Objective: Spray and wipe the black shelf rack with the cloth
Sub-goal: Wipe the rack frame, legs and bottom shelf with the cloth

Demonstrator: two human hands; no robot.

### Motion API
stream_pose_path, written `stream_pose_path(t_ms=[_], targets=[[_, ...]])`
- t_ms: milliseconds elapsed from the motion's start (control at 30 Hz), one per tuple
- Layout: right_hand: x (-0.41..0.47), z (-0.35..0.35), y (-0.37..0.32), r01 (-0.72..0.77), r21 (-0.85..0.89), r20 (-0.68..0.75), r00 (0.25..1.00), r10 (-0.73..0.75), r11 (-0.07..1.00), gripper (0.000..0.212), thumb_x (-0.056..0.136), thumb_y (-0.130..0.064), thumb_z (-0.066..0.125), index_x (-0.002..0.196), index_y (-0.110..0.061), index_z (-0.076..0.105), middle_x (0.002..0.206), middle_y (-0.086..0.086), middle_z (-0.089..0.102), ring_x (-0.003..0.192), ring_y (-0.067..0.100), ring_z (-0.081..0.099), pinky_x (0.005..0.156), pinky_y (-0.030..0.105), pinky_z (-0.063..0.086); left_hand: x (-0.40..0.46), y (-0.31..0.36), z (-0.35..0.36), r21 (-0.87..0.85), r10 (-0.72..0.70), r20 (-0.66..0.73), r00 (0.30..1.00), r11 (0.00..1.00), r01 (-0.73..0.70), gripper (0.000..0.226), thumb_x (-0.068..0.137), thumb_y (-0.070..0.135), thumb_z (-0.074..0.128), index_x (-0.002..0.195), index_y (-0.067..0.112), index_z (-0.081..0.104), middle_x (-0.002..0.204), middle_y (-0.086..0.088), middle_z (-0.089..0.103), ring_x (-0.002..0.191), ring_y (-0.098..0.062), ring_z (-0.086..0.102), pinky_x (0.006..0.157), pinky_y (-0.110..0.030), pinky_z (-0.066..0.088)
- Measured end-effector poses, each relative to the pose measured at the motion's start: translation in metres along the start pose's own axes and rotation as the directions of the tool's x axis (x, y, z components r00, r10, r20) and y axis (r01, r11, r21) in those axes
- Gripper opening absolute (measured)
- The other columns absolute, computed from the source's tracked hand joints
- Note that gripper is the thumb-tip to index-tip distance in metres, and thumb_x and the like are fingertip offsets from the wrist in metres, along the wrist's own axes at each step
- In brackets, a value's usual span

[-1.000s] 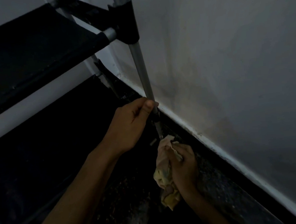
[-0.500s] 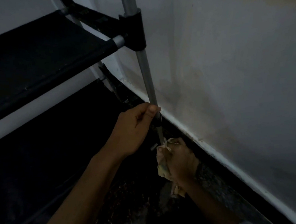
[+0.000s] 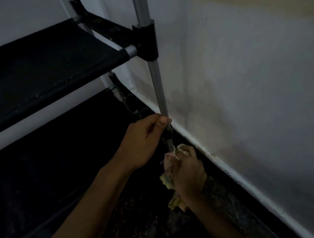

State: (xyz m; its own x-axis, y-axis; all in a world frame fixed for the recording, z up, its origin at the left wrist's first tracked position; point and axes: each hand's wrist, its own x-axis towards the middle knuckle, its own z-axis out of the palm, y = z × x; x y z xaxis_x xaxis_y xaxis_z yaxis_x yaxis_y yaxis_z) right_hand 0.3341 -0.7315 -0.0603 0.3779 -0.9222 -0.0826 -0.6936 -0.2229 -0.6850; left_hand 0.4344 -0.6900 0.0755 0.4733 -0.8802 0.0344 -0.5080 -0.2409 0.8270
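The place is a dim corner of a room, with a dark speckled floor (image 3: 143, 225) below and a pale wall (image 3: 245, 91) on the right side, which has stains near its bottom edge. Nearest to the camera, two bare forearms come in from the bottom. The right hand (image 3: 188, 173) is low, close to the floor, and its fingers are curled tight around a crumpled yellowish cloth (image 3: 168, 181). The cloth is pressed at the lowest part of a grey metal pole (image 3: 158, 88), and some of it hangs out under the hand. Just above it, the left hand (image 3: 144, 139) grips the same pole, with the thumb lying on the front of the tube and the fingers wrapped behind. The pole is the front right leg of the black shelf rack (image 3: 42, 72). It stands just beside the wall. Higher on the pole there is a black plastic joint (image 3: 147, 41), and from it one black fabric shelf goes to the left. A second dark shelf (image 3: 59, 147) lies lower, behind the left arm. At the far side the back poles of the rack stand against the wall in the corner
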Motion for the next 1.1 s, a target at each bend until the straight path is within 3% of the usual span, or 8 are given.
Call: stream_pose_path(t_ms=[267, 367, 433, 567, 700, 800, 933, 1100], targets=[[0.003, 0.001, -0.002, 0.046, -0.422, 0.063, 0.998, -0.022, 0.905, 0.023, 0.089, -0.037, 0.062, 0.096, -0.016, 0.069, 0.111, 0.003, 0.059, 0.088, 0.034, 0.059, 0.062, 0.035, 0.045, -0.001, 0.0, -0.001, -0.006, -0.007, 0.008, 1.0, 1.0, 0.007, 0.036, 0.082, 0.056, 0.035, 0.097, 0.038, 0.063, 0.097, 0.014, 0.068, 0.087, 0.012, 0.06, 0.079, -0.004, 0.046], [-0.003, -0.008, 0.001, 0.099, -0.522, 0.347, 0.932, 0.105, 0.847, 0.037, 0.094, -0.036, 0.055, 0.127, -0.02, 0.055, 0.138, 0.001, 0.04, 0.117, 0.033, 0.047, 0.086, 0.038, 0.045, -0.001, -0.001, -0.001, -0.009, -0.008, 0.004, 1.0, 1.0, 0.008, 0.033, 0.082, 0.055, 0.035, 0.096, 0.041, 0.062, 0.091, 0.017, 0.066, 0.084, 0.016, 0.059, 0.076, -0.001, 0.043], [-0.01, -0.016, 0.003, 0.046, -0.483, 0.348, 0.926, 0.143, 0.875, 0.046, 0.095, -0.042, 0.051, 0.136, -0.023, 0.045, 0.145, 0.0, 0.032, 0.123, 0.032, 0.041, 0.092, 0.039, 0.044, -0.002, -0.001, -0.001, -0.007, -0.008, 0.005, 1.0, 1.0, 0.008, 0.033, 0.082, 0.056, 0.035, 0.095, 0.042, 0.061, 0.094, 0.006, 0.07, 0.086, 0.004, 0.063, 0.076, -0.006, 0.046], [-0.016, -0.006, 0.005, 0.147, -0.37, 0.1, 0.988, -0.118, 0.918, 0.034, 0.084, -0.032, 0.069, 0.117, -0.026, 0.065, 0.129, 0.007, 0.053, 0.101, 0.035, 0.053, 0.06, 0.042, 0.05, -0.002, -0.001, -0.001, -0.011, -0.012, 0.014, 1.0, 1.0, 0.013, 0.035, 0.082, 0.055, 0.035, 0.098, 0.039, 0.062, 0.098, 0.013, 0.067, 0.085, 0.015, 0.059, 0.079, -0.003, 0.045], [-0.001, 0.007, 0.019, 0.239, -0.435, 0.136, 0.971, -0.199, 0.868, 0.024, 0.065, -0.035, 0.085, 0.075, -0.016, 0.074, 0.096, 0.006, 0.066, 0.067, 0.033, 0.059, 0.037, 0.033, 0.044, -0.001, -0.001, 0.0, -0.008, -0.005, 0.01, 1.0, 1.0, 0.005, 0.032, 0.083, 0.055, 0.035, 0.095, 0.041, 0.061, 0.1, 0.012, 0.068, 0.089, 0.014, 0.059, 0.082, -0.004, 0.045], [0.006, 0.005, 0.013, 0.224, -0.502, 0.179, 0.972, -0.153, 0.835, 0.03, 0.067, -0.037, 0.083, 0.074, -0.01, 0.071, 0.093, 0.005, 0.064, 0.065, 0.032, 0.059, 0.041, 0.031, 0.043, -0.001, -0.002, 0.0, -0.022, -0.017, 0.013, 1.0, 1.0, 0.017, 0.031, 0.083, 0.056, 0.036, 0.093, 0.041, 0.061, 0.102, 0.007, 0.069, 0.092, 0.002, 0.063, 0.086, -0.013, 0.049], [0.017, 0.004, 0.0, 0.272, -0.605, 0.351, 0.935, -0.056, 0.748, 0.024, 0.096, -0.029, 0.053, 0.113, -0.017, 0.064, 0.129, 0.004, 0.051, 0.113, 0.034, 0.051, 0.08, 0.038, 0.046, -0.001, -0.001, -0.001, -0.016, -0.008, 0.01, 1.0, 1.0, 0.008, 0.035, 0.083, 0.056, 0.036, 0.096, 0.038, 0.063, 0.103, 0.005, 0.069, 0.094, -0.006, 0.064, 0.083, -0.012, 0.048], [0.016, 0.011, 0.006, 0.147, -0.521, 0.219, 0.975, -0.035, 0.841, 0.028, 0.095, -0.035, 0.049, 0.109, -0.017, 0.065, 0.124, 0.001, 0.055, 0.109, 0.029, 0.054, 0.074, 0.034, 0.045, -0.001, -0.002, 0.0, -0.017, -0.02, 0.016, 1.0, 1.0, 0.021, 0.03, 0.081, 0.058, 0.035, 0.089, 0.044, 0.06, 0.105, -0.005, 0.07, 0.096, -0.014, 0.063, 0.082, -0.014, 0.048]])
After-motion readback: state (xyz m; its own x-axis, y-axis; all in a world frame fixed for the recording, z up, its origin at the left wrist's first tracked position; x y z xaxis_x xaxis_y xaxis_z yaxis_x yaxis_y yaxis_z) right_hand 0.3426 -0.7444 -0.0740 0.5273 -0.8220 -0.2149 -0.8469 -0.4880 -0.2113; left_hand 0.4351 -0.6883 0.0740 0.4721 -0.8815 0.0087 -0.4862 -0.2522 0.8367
